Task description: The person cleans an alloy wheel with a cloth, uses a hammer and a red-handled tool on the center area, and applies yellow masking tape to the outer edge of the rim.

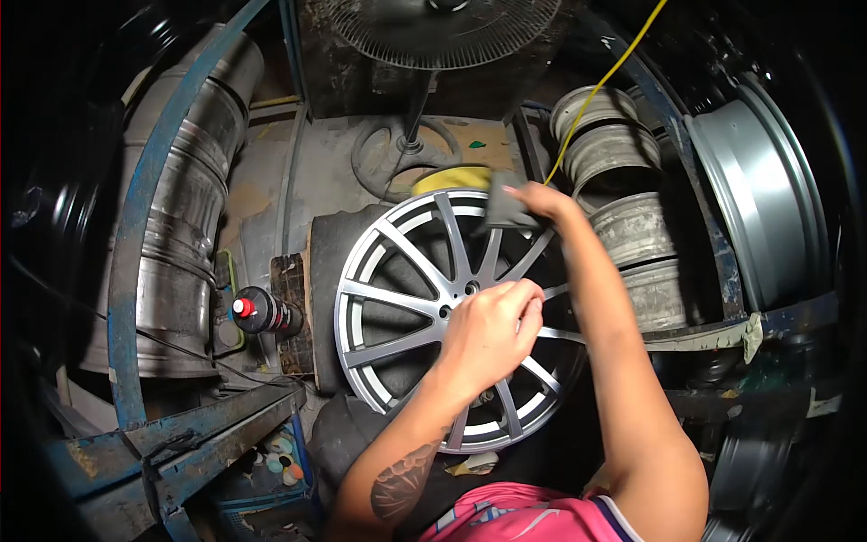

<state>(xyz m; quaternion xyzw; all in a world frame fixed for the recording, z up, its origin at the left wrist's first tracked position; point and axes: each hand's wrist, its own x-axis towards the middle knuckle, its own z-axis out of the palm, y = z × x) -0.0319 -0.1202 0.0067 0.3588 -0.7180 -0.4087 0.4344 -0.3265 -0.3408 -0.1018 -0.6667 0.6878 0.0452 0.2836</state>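
A silver multi-spoke alloy wheel lies face up in front of me on dark cloth. Above its hub is my left hand, with the fingers curled closed; whether anything is inside them is hidden. My right hand reaches to the far edge of the wheel, gripping a grey cloth against the rim. Both the cloth and that hand look slightly blurred. Just beyond the rim sits a yellow curved object, partly covered by the wheel and cloth.
A dark bottle with a red cap stands left of the wheel. Stacked metal rims line the left and right, behind blue metal frames. A pedestal fan stands at the back; a yellow cable hangs at right.
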